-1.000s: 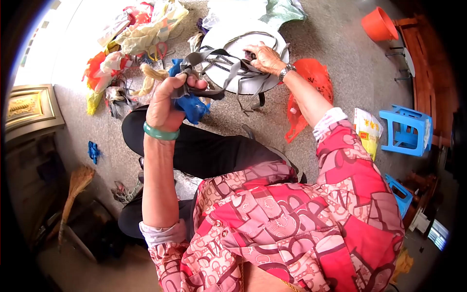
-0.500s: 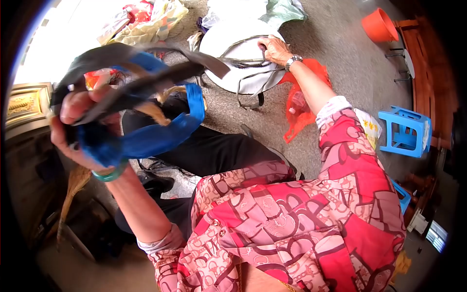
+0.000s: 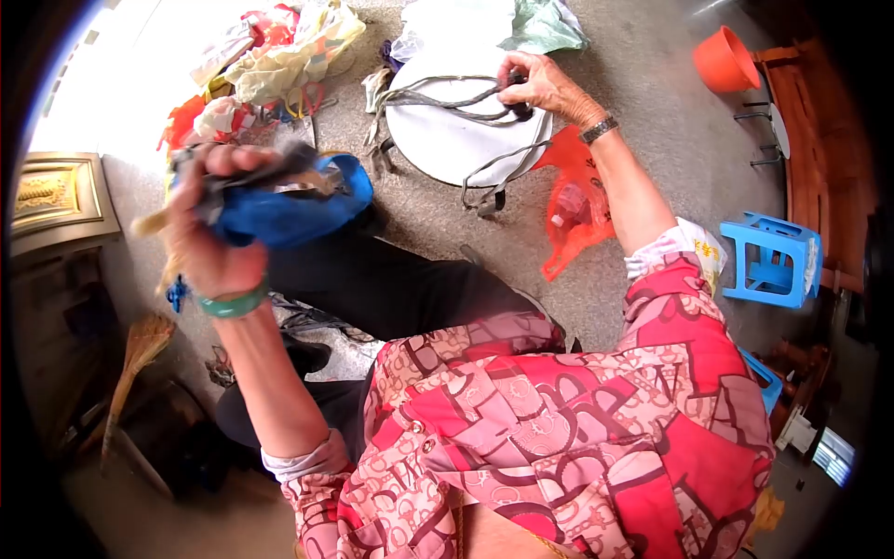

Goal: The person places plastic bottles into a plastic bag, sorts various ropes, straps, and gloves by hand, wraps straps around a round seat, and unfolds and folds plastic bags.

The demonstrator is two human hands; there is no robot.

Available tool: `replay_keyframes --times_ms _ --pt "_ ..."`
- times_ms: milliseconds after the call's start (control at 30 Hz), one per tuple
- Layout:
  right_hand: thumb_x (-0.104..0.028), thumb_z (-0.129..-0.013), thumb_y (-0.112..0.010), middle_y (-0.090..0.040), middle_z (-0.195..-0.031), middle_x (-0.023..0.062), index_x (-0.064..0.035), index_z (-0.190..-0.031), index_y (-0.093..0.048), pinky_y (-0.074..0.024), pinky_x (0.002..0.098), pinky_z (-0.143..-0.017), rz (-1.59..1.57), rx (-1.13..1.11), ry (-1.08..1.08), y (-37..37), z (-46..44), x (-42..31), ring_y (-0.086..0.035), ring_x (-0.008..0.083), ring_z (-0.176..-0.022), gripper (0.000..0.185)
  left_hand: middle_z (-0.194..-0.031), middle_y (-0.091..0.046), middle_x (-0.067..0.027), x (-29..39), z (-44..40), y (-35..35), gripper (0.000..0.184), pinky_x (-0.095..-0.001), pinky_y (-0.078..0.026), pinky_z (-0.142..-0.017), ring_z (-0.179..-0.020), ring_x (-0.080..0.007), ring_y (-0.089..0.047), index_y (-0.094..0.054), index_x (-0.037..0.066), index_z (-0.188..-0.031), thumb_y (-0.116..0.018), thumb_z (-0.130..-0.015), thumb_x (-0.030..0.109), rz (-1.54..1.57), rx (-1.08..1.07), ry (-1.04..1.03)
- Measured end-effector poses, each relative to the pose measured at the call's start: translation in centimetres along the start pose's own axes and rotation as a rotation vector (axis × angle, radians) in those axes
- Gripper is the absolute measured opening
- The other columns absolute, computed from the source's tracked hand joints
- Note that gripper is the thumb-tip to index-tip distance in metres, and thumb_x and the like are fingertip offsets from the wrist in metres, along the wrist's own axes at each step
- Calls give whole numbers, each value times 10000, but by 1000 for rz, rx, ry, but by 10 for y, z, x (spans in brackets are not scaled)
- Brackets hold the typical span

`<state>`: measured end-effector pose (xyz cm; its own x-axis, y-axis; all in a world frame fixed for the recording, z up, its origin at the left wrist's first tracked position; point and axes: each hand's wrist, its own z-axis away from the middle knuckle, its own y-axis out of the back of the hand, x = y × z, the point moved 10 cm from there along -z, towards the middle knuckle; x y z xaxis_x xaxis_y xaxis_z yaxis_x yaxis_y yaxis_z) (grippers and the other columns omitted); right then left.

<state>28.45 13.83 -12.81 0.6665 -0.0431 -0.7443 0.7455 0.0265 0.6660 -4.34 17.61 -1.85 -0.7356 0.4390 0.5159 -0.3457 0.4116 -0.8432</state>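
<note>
My left hand [image 3: 212, 228], with a green bangle at its wrist, is closed around a bundle of looped bands. A blue band [image 3: 303, 216] and a dark grey band stick out toward the right, somewhat blurred by motion. Over the white round stool top [image 3: 438, 158], my right hand [image 3: 545, 88] pinches the dark end of a bundle of grey-green cords [image 3: 447, 110]. Those cords lie across the stool and trail over its left side. Another cord with a dark end hangs off the stool's near edge.
A red plastic bag [image 3: 573, 210] lies on the floor right of the stool. Crumpled bags [image 3: 293, 56] are heaped at the upper left. A blue stool [image 3: 773, 256] and an orange bucket [image 3: 724, 61] stand at the right. A straw broom [image 3: 140, 354] is at the lower left.
My left hand has come down and slightly right, and its bands now hang in a tighter loop. My right hand has risen slightly, shifting the cords' dark end on the stool.
</note>
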Motion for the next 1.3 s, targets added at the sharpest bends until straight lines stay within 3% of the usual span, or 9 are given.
replay_keyframes --times_ms 267,500,633,733,867,1033,1133,1267,1300 --pt "-67 -688 -651 -519 -689 -41 -58 -811 -526 -407 179 -592 -453 -75 10 -33 11 -90 -481 30 -654 176 -887 -615 -118 -124 23 51 241 -292 -479 -722 -790 -182 -576 -570 -42 -930 -573 -808 166 -224 453 429" --pt "-85 -710 -685 -561 -724 -1 -25 -806 -533 -469 193 -603 -374 2 149 -66 11 -127 -538 51 -661 190 -764 -604 -55 -93 6 18 137 -255 -497 -666 -732 -150 -608 -567 -12 -864 -618 -771 74 -742 310 125" --pt "-82 -772 -621 -576 -676 0 -3 -777 -575 -429 186 -537 -457 12 240 -81 -1 -154 -505 41 -598 92 -736 -410 31 -97 13 8 287 -196 -388 -607 -680 -66 -420 -465 48 -732 -738 -646 53 -833 289 64" --pt "-156 -823 -588 -581 -673 -6 -26 -830 -605 -401 176 -459 -728 -255 65 -94 -5 -159 -518 38 -534 131 -772 -478 10 -62 11 1 283 -224 -426 -612 -701 -97 -472 -516 28 -793 -748 -637 71 -1345 279 -124" --pt "-231 -844 -528 -634 -760 77 9 -912 -619 -472 258 -589 -147 139 272 -79 -51 -91 -597 131 -681 266 -791 -597 -80 -35 29 55 187 -277 -495 -614 -711 -185 -595 -561 8 -909 -584 -805 162 -528 580 -5" --pt "-334 -674 -624 -544 -922 233 -5 -753 -501 -436 444 -772 576 107 -149 -98 -40 31 -518 378 -920 360 -901 -615 -119 -13 34 64 268 -341 -496 -705 -813 -217 -597 -538 13 -1014 -498 -865 233 -297 540 -73" --pt "-113 -654 -478 -530 -866 212 -43 -726 -556 -433 470 -719 525 159 -150 -94 -32 36 -531 371 -842 127 -1010 -592 -137 -18 34 67 347 -359 -489 -783 -892 -232 -583 -480 -4 -1115 -528 -820 173 -190 524 -24" --pt "-199 -757 -525 -585 -792 165 -30 -689 -551 -472 379 -568 460 10 -213 -89 -52 47 -582 316 -646 184 -1088 -558 -143 -27 33 64 408 -364 -493 -791 -936 -222 -565 -428 -47 -1163 -497 -779 70 -208 504 37" --pt "-216 -812 -538 -599 -758 110 -36 -732 -540 -448 275 -485 -301 0 -421 -100 -45 75 -591 202 -588 197 -1090 -558 -141 -28 33 66 409 -361 -498 -783 -926 -214 -568 -425 -42 -1167 -497 -779 63 -203 505 41"
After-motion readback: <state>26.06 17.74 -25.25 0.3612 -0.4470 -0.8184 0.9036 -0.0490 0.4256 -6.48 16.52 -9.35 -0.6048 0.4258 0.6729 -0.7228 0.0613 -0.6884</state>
